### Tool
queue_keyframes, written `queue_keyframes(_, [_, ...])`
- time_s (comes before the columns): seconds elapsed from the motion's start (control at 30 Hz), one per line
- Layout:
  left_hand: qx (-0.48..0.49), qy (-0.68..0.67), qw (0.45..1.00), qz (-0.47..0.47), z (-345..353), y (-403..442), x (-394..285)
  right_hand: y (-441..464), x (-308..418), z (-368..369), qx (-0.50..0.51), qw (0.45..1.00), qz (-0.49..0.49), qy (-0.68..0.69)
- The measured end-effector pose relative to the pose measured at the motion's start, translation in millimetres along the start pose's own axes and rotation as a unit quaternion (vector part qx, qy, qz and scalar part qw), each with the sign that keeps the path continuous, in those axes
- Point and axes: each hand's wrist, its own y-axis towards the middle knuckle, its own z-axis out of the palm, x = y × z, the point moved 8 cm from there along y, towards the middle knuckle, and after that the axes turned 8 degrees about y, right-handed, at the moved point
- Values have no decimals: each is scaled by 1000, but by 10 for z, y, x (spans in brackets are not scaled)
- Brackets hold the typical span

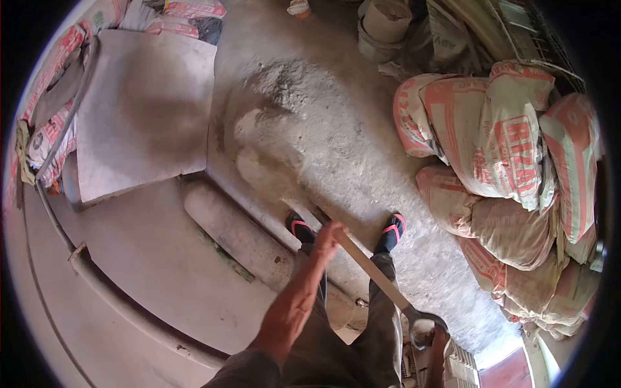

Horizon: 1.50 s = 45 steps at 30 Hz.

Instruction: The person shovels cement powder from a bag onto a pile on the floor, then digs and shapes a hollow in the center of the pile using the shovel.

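Note:
A shovel with a pale wooden shaft [375,274] slants across the lower middle, its dark D-shaped handle at the lower right. My left hand [330,238] is wrapped round the lower part of the shaft, near my feet. At the D-handle is my right hand [425,332], its fingers closed round the grip and partly hidden by it. The shovel's blade is hard to make out against the dusty floor beyond my left foot. Grey powdery material [284,87] lies in a low heap on the floor ahead.
Filled sacks [511,139] are stacked along the right. A flat board [145,110] lies at the upper left, with a thick cylinder [236,233] below it. Buckets [385,29] stand at the top. My feet in sandals [392,231] are on the floor.

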Motion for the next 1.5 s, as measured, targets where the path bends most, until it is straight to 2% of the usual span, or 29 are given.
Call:
queue_keyframes(0.03, [27,241,956,163,164,-111,142,-1,-77,-337,-38,997,-66,29])
queue_keyframes(0.07, [0,378,872,311,309,-289,325,19,-186,-760,-106,990,-98,1])
queue_keyframes(0.13, [84,126,971,183,671,-367,1023,205,-472,-1782,-214,964,-153,-38])
queue_keyframes(0.17, [97,-2,989,112,854,-423,1349,302,-583,-2262,-255,949,-175,-51])
queue_keyframes(0.2, [30,-38,999,6,985,-510,1576,369,-624,-2481,-260,948,-173,-55])
queue_keyframes(0.23, [-18,-283,919,-274,1125,-568,2052,407,-627,-2687,-265,947,-171,-61])
queue_keyframes(0.37, [-55,-275,907,-315,1150,-643,2297,136,-375,-3245,-289,939,-157,-102])
queue_keyframes(0.4, [-55,-280,906,-312,1073,-609,2170,-489,-69,-1912,-234,954,-186,-22])
queue_keyframes(0.43, [18,-276,929,-248,932,-454,2057,-488,-123,-1700,-256,948,-190,14])
queue_keyframes(0.5, [-22,-280,939,-196,376,-89,1807,-162,-415,-1512,-227,944,-193,-142])
queue_keyframes(0.53, [2,-178,965,-192,17,122,1507,-27,-669,-1151,-164,960,-210,-84])
queue_keyframes(0.57, [1,-94,991,-98,-519,506,1619,-51,-824,-568,-104,968,-226,-26])
queue_keyframes(0.6, [-43,-76,990,-113,-846,731,1221,-65,-984,-60,-129,971,-162,118])
queue_keyframes(0.67, [-97,-87,986,-100,-1360,1125,475,-42,-915,1069,-94,982,-122,107])
queue_keyframes(0.7, [-107,-116,985,-71,-1575,1318,216,-76,-733,1572,-36,987,-145,-50])
queue_keyframes(0.73, [-160,-221,953,-133,-1716,1455,136,-86,-636,1991,-25,987,-150,-60])
queue_keyframes(0.77, [-191,-179,957,-122,-1809,1498,10,-96,-575,2246,-12,985,-155,-71])
queue_keyframes(0.87, [-250,-100,959,-84,-1772,1527,-418,293,-607,2312,33,988,-148,-19])
queue_keyframes(0.93, [-197,130,971,39,-1672,1355,-516,140,-526,2178,-11,1000,8,-19])
queue_keyframes(1.0, [-188,127,974,17,-1422,1161,-573,178,-710,1896,-1,984,181,4])
queue_keyframes(1.03, [-204,12,976,-74,-1173,912,-679,157,-664,1753,20,982,177,-65])
queue_keyframes(1.07, [-175,43,979,-97,-1084,825,-694,91,-709,1630,81,969,229,-46])
queue_keyframes(1.17, [-230,137,963,1,-812,581,-918,-129,-472,1353,122,947,226,-194])
queue_keyframes(1.2, [-249,254,929,96,-993,758,-663,-517,-138,1490,105,945,211,-226])
queue_keyframes(1.27, [-273,371,874,153,-857,541,-807,-293,-489,1051,112,904,333,-243])
queue_keyframes(1.3, [-284,426,840,181,-762,441,-975,-237,-402,1047,100,919,290,-247])
queue_keyframes(1.33, [-220,187,957,7,-648,324,-998,-160,-328,1021,88,932,247,-251])
queue_keyframes(1.43, [-154,22,988,-18,-773,208,-892,32,-50,1247,50,963,92,-249])
queue_keyframes(1.5, [-176,5,984,-40,-1121,218,-805,132,45,1597,22,972,62,-227])
